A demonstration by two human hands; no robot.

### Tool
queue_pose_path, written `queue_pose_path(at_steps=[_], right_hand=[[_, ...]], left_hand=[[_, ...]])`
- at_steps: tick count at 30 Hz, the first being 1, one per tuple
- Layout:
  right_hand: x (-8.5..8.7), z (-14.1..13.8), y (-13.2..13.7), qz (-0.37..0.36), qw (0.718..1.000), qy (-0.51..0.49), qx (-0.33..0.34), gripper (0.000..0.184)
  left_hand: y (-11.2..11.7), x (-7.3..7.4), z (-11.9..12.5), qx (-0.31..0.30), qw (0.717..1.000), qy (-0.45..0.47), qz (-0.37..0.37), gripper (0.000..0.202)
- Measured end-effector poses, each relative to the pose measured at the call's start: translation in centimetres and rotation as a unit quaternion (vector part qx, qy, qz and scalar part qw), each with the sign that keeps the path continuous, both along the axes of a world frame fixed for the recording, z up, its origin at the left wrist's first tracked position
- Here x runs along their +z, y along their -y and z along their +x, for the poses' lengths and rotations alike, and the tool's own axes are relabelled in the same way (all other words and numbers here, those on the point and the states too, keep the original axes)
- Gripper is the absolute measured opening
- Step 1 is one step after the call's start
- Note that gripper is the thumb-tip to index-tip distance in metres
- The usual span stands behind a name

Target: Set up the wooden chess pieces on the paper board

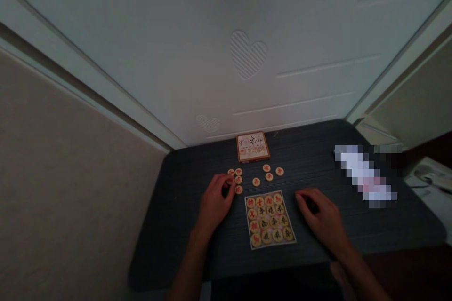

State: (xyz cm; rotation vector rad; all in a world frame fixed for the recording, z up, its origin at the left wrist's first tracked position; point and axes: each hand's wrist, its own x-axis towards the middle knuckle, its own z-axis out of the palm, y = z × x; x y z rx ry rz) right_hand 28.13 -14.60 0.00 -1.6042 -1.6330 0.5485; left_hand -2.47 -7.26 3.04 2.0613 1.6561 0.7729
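Note:
My left hand (216,200) is at the left cluster of round wooden Chinese chess pieces with red characters. Its thumb and forefinger close on the edge of a piece (230,180), which the fingertips partly cover. Beside them lie other red pieces, including one chess piece (238,190) below the fingertips. A square tray (248,243) holds rows of red and black pieces between my hands. To its right my right hand (319,214) rests on the table, fingers curled, with nothing visible in them.
Several loose red pieces (269,177) lie behind the tray. Farther back, a flat printed box lid (253,146) lies near the white panel (212,80) with raised hearts. A blurred-out object (363,174) is on the right of the dark table (169,225).

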Motion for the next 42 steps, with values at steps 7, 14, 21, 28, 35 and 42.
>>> queue_pose_path(at_steps=[7,14,21,28,35,42], right_hand=[[0.1,0.1,-0.1,-0.007,1.000,-0.012,0.004,0.022],[0.3,0.0,0.0,-0.003,1.000,-0.017,-0.001,0.023],[0.3,0.1,-0.1,-0.007,1.000,-0.005,-0.001,0.022],[-0.1,0.3,-0.1,-0.002,1.000,0.000,0.004,0.025],[-0.2,0.3,0.0,-0.006,1.000,-0.002,0.005,0.024],[0.2,0.2,0.0,-0.009,1.000,-0.004,0.002,0.022]], left_hand=[[-1.1,-0.6,-0.7,0.001,1.000,-0.020,0.015,0.015],[-0.3,-0.6,-1.5,0.000,0.999,-0.048,0.001,0.014],[2.2,-0.3,-2.5,-0.002,1.000,-0.028,-0.004,0.015],[3.7,0.2,-2.5,0.010,0.999,0.035,-0.006,0.020],[2.7,-0.8,-2.8,-0.006,1.000,-0.004,0.009,0.018],[1.9,-0.2,-2.3,-0.056,0.998,-0.022,0.017,0.022]])
